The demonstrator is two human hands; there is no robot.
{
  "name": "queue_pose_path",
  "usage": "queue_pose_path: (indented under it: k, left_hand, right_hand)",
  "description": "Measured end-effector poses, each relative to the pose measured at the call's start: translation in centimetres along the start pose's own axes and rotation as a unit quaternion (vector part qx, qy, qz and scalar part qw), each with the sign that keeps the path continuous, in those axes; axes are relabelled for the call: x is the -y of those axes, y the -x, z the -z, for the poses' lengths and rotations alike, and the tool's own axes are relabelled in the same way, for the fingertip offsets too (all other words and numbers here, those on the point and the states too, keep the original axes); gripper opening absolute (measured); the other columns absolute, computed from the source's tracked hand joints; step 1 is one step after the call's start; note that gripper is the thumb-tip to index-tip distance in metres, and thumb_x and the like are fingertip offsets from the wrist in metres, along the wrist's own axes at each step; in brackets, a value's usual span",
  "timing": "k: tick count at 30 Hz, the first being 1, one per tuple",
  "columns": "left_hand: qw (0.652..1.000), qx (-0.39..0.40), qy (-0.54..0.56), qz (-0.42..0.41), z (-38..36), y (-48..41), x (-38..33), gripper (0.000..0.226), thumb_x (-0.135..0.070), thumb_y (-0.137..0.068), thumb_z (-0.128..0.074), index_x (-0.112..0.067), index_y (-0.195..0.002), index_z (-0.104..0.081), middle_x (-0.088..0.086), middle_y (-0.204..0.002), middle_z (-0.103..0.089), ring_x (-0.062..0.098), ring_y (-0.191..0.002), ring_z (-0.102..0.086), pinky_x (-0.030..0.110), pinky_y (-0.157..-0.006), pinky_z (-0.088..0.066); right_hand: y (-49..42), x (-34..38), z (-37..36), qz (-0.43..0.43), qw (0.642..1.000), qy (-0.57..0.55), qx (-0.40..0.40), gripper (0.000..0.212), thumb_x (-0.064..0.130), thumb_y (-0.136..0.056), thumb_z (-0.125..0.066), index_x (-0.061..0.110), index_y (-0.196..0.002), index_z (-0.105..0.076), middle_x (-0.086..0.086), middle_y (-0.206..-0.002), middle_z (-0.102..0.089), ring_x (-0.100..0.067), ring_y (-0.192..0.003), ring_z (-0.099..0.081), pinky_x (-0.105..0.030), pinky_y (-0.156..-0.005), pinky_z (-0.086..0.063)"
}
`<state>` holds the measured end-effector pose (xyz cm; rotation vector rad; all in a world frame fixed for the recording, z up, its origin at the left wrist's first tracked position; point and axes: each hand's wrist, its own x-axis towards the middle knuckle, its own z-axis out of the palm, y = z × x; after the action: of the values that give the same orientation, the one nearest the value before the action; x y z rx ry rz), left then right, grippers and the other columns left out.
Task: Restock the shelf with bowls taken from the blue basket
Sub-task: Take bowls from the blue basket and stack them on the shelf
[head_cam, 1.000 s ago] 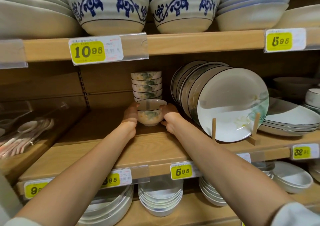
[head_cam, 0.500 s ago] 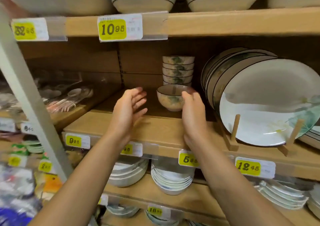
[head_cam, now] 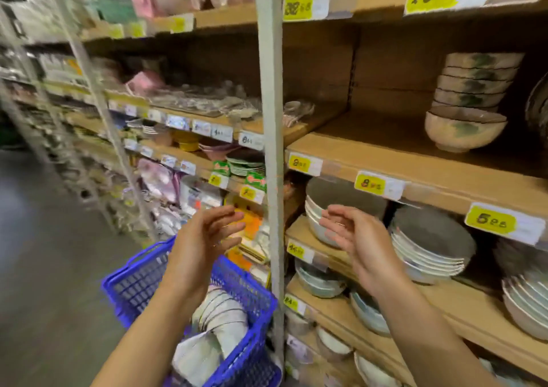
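In the head view the left hand and right hand are both empty, fingers loosely spread. The left hovers over the blue plastic lattice basket, which holds stacked pale ceramic bowls and white paper. The bowls look stiff, glaze-slick and breakable, so cupping the sides with both hands seems wise. A green-patterned bowl sits on the wooden shelf, behind its front edge.

Wooden shelf at the right of the frame, bearing bowls.
One green-patterned bowl stands on it at upper right, with a stack of like bowls just behind. The blurred shapes at the right edge are perhaps upright plates.
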<state>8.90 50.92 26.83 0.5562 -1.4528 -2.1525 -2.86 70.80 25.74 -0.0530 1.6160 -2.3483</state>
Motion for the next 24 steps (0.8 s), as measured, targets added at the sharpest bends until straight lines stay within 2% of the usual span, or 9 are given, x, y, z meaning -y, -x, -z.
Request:
queue_pose_path:
  k: [2, 4, 6, 11, 18, 22, 24]
  left_hand:
    - [0.998, -0.046, -0.016, 0.028, 5.0, 0.9, 0.0, 0.031, -0.016, -0.097, -0.035, -0.006, -0.097, -0.064, 0.014, -0.096, -0.071, 0.02, -0.082, -0.068, 0.033, -0.078, -0.05]
    - [0.995, -0.071, -0.038, 0.054, 9.4, 1.6, 0.4, 0.033, -0.016, -0.098, -0.032, -0.002, -0.102, -0.062, 0.017, -0.1, -0.068, 0.021, -0.082, -0.064, 0.032, -0.075, -0.048]
    - [0.991, -0.089, -0.058, 0.08, 13.7, 2.3, 0.7, 0.035, -0.015, -0.098, -0.032, 0.0, -0.109, -0.061, 0.017, -0.102, -0.068, 0.021, -0.079, -0.062, 0.029, -0.071, -0.047]
    - [0.979, -0.127, -0.089, 0.13, 21.2, 2.7, 1.0, 0.031, -0.016, -0.099, -0.034, -0.005, -0.096, -0.063, 0.011, -0.091, -0.071, 0.021, -0.078, -0.063, 0.031, -0.069, -0.049]
    - [0.969, -0.124, -0.118, 0.18, 26.5, -2.1, 3.2, 0.028, -0.017, -0.095, -0.038, -0.007, -0.099, -0.064, 0.007, -0.089, -0.072, 0.02, -0.077, -0.063, 0.031, -0.07, -0.049]
    - [0.956, -0.106, -0.16, 0.22, 28.3, -7.2, 5.0, 0.028, -0.019, -0.097, -0.037, -0.009, -0.095, -0.063, 0.007, -0.087, -0.071, 0.021, -0.077, -0.063, 0.029, -0.067, -0.05]
    - [0.949, -0.097, -0.182, 0.24, 28.8, -9.8, 5.8, 0.027, -0.018, -0.097, -0.037, -0.01, -0.092, -0.062, 0.006, -0.083, -0.071, 0.02, -0.074, -0.061, 0.028, -0.065, -0.049]
  right_hand:
    - [1.1, -3.2, -3.0, -0.037, 0.999, 0.012, 0.005, 0.021, 0.012, -0.096, -0.047, 0.006, -0.094, -0.067, -0.005, -0.082, -0.076, -0.014, -0.078, -0.073, -0.022, -0.069, -0.057]
    - [2.1, -6.5, -5.8, -0.069, 0.997, 0.031, 0.016, 0.021, 0.013, -0.096, -0.046, 0.009, -0.09, -0.065, -0.006, -0.082, -0.073, -0.014, -0.073, -0.071, -0.026, -0.071, -0.053]
    - [2.9, -10.0, -8.5, -0.098, 0.993, 0.052, 0.035, 0.021, 0.015, -0.096, -0.046, 0.008, -0.09, -0.065, -0.009, -0.087, -0.072, -0.017, -0.075, -0.069, -0.027, -0.071, -0.051]
    - [4.0, -16.5, -13.7, -0.155, 0.979, 0.115, 0.068, 0.02, 0.016, -0.094, -0.05, 0.008, -0.096, -0.068, -0.01, -0.092, -0.075, -0.021, -0.084, -0.07, -0.031, -0.071, -0.054]
    - [0.7, -24.4, -17.9, -0.219, 0.954, 0.189, 0.073, 0.021, 0.019, -0.095, -0.047, 0.012, -0.091, -0.067, -0.006, -0.093, -0.072, -0.02, -0.084, -0.068, -0.031, -0.073, -0.053]
    - [-3.0, -29.5, -19.4, -0.254, 0.943, 0.211, 0.046, 0.017, 0.018, -0.093, -0.051, 0.014, -0.085, -0.065, -0.005, -0.084, -0.069, -0.018, -0.074, -0.063, -0.029, -0.068, -0.048]
    - [-4.6, -31.7, -20.0, -0.274, 0.934, 0.224, 0.04, 0.016, 0.015, -0.092, -0.051, 0.013, -0.081, -0.062, -0.005, -0.075, -0.064, -0.017, -0.064, -0.056, -0.024, -0.06, -0.04]
